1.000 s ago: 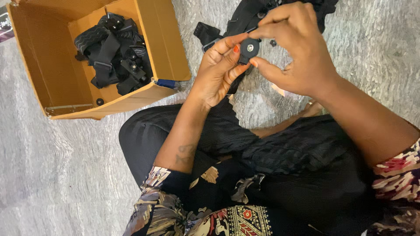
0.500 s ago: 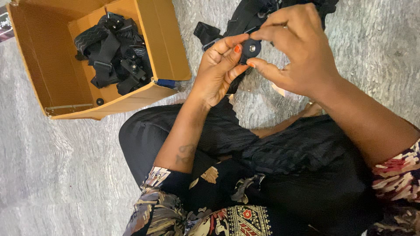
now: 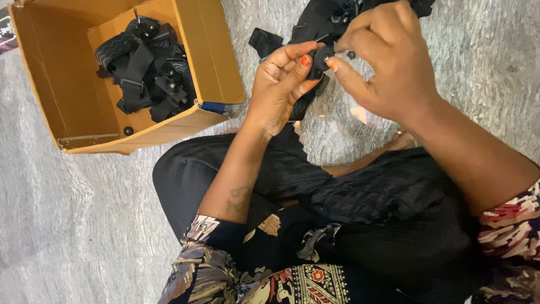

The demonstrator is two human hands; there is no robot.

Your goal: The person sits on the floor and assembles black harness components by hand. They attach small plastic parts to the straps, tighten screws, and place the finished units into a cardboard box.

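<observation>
A small round black plastic part (image 3: 322, 57) is pinched between both of my hands, up at the top middle of the head view. My left hand (image 3: 279, 84) holds it with thumb and fingers from the left. My right hand (image 3: 387, 61) grips it from the right with its fingertips and covers part of it. Behind my hands, black straps and fittings (image 3: 315, 22) lie in a heap on the grey floor. I sit cross-legged in black trousers (image 3: 292, 180).
An open cardboard box (image 3: 67, 101) stands at the upper left, holding several black straps and buckles (image 3: 143, 65). A small blue-capped object (image 3: 216, 107) lies beside the box's near wall. Grey textured floor (image 3: 73, 225) surrounds my legs.
My right hand has shifted slightly over the small black part, its fingers working around it. My left hand keeps its pinch. The box has stayed put.
</observation>
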